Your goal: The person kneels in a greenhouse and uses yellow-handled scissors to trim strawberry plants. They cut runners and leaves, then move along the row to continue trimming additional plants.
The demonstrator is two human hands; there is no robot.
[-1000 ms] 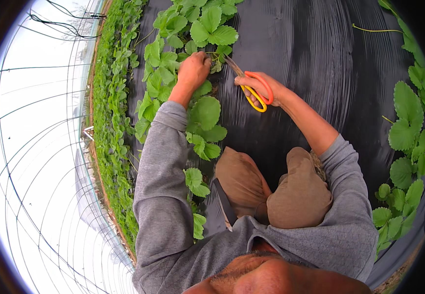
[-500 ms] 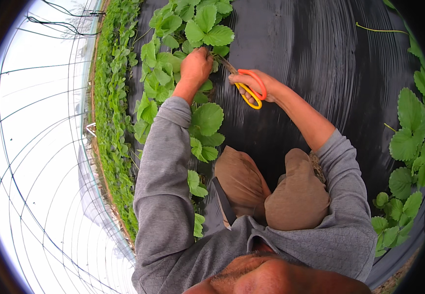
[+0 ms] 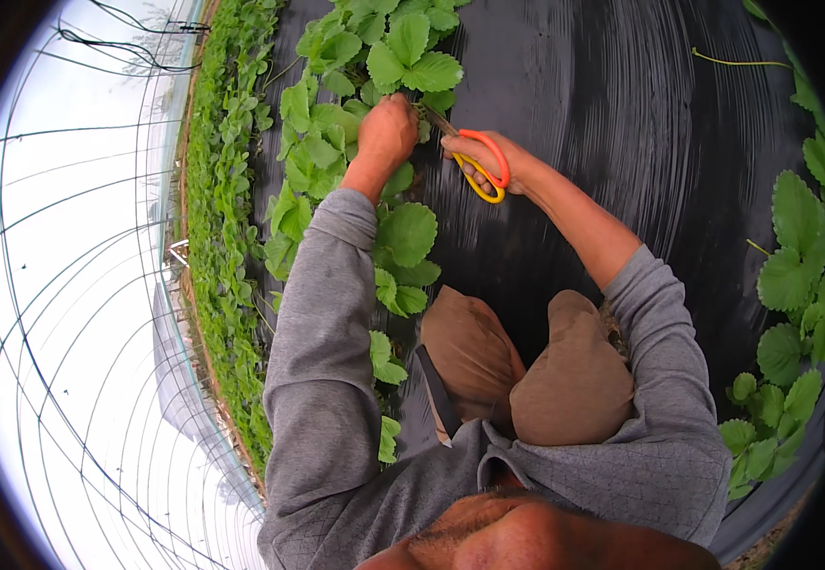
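Shifted nearer the left hand, curled among green toothed leaves with its hold hidden, the right hand grips orange-and-yellow-handled metal scissors, open black plastic film rightward.

Black-filmed ground, apparently translucent wall

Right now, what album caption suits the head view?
Left hand among green leaves, right hand holding scissors over black plastic sheet.

Near twelve o'clock, the left hand hides its fingertips; toward one, the scissors have indistinct tips.
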